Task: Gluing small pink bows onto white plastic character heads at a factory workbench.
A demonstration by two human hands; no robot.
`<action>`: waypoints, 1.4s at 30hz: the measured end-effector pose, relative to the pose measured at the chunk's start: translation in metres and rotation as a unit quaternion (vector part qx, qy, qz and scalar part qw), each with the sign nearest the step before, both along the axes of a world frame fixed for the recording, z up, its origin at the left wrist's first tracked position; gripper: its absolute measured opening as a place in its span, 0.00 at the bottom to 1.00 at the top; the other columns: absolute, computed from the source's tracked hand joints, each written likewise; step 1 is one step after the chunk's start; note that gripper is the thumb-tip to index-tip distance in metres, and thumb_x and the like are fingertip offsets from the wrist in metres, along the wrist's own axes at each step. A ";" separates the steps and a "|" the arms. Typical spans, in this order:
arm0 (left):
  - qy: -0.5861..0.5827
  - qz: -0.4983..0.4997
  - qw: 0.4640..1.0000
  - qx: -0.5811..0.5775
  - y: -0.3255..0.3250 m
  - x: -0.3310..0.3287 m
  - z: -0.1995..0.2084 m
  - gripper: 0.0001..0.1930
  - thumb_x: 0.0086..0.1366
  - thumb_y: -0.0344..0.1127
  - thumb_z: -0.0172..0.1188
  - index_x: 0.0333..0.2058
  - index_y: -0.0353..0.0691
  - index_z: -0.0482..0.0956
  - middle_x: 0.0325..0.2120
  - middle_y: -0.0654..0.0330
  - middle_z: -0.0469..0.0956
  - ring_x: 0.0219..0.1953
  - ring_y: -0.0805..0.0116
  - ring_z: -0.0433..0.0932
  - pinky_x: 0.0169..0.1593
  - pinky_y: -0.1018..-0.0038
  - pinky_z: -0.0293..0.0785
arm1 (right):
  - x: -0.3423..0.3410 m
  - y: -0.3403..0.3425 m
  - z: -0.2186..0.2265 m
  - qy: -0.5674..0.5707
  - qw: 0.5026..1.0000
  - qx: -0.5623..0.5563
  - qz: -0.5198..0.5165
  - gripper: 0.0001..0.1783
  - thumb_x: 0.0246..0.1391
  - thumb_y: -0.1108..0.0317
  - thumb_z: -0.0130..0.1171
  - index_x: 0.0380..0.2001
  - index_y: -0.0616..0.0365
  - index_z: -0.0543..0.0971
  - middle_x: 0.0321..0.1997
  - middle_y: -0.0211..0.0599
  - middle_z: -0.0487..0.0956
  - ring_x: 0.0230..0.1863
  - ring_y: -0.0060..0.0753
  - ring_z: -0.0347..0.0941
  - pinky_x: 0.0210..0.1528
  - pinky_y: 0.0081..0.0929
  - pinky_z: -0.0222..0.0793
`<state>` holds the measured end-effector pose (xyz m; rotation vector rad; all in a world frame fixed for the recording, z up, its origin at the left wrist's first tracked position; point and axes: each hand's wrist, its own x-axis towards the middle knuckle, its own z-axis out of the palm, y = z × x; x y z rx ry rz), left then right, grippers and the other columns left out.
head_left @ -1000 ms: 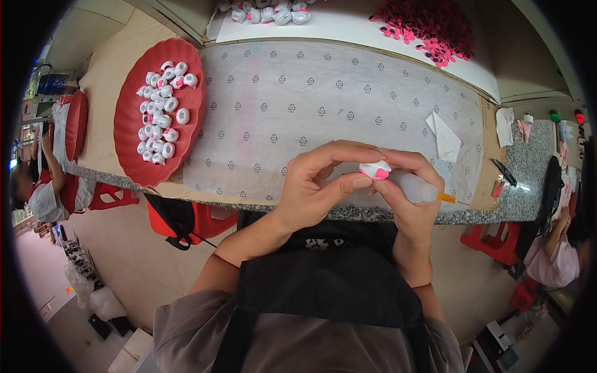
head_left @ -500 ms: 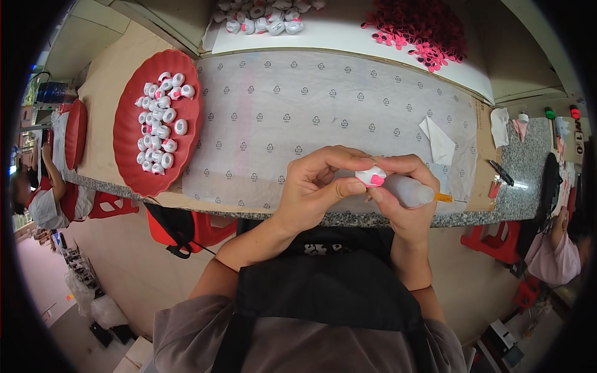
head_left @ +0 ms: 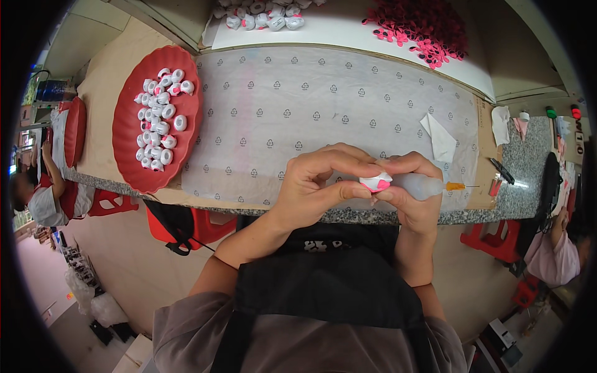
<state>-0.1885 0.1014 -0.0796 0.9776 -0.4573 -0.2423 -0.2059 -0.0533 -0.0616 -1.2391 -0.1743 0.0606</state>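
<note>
A small round white piece with a bright pink patch (head_left: 375, 182) is held up over the near edge of the table. Thumb and fingertips of my left hand (head_left: 311, 185) pinch its left side. From the other side, the thumb and forefinger of my right hand (head_left: 418, 208) grip it too. A translucent squeeze bottle (head_left: 420, 186) lies tucked in my right hand, its orange needle tip (head_left: 455, 186) pointing right, away from the piece. On the left, a red scalloped tray (head_left: 127, 133) carries many similar white and pink pieces (head_left: 163, 128).
Printed tissue paper (head_left: 273, 112) covers the worktop, with a folded white paper (head_left: 439, 138) on its right. More white pieces (head_left: 273, 22) and a heap of pink flower shapes (head_left: 429, 28) occupy the back shelf. A black pen-like tool (head_left: 502, 171) lies right. Other people sit at both sides.
The bottle has swung so its needle now points nearly level to the right instead of slightly downward. The white piece has turned a little between my fingertips and sits slightly lower.
</note>
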 end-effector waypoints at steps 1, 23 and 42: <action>0.000 -0.001 1.000 0.000 0.000 0.000 -0.001 0.11 0.48 0.22 0.55 0.33 0.32 0.72 0.33 0.52 0.71 0.37 0.68 0.70 0.39 0.77 0.67 | -0.001 0.000 0.000 0.000 1.000 0.000 -0.001 0.15 0.34 0.77 0.60 0.31 0.66 0.72 0.24 0.35 0.74 0.24 0.18 0.68 0.25 0.13 0.63; 0.167 0.023 0.985 -0.023 -0.002 0.007 -0.007 0.14 0.49 0.28 0.56 0.36 0.35 0.66 0.31 0.53 0.72 0.39 0.63 0.70 0.41 0.72 0.67 | 0.014 -0.057 -0.002 -0.084 0.744 -0.601 -0.279 0.17 0.32 0.79 0.56 0.32 0.58 0.73 0.26 0.34 0.70 0.24 0.25 0.66 0.26 0.17 0.60; 0.168 0.062 0.980 -0.083 -0.016 -0.002 -0.010 0.12 0.50 0.24 0.53 0.36 0.34 0.66 0.35 0.54 0.71 0.39 0.72 0.69 0.43 0.79 0.64 | -0.001 0.009 0.009 -0.142 0.930 -0.282 -0.189 0.09 0.31 0.82 0.58 0.23 0.63 0.74 0.24 0.37 0.71 0.25 0.25 0.67 0.26 0.16 0.62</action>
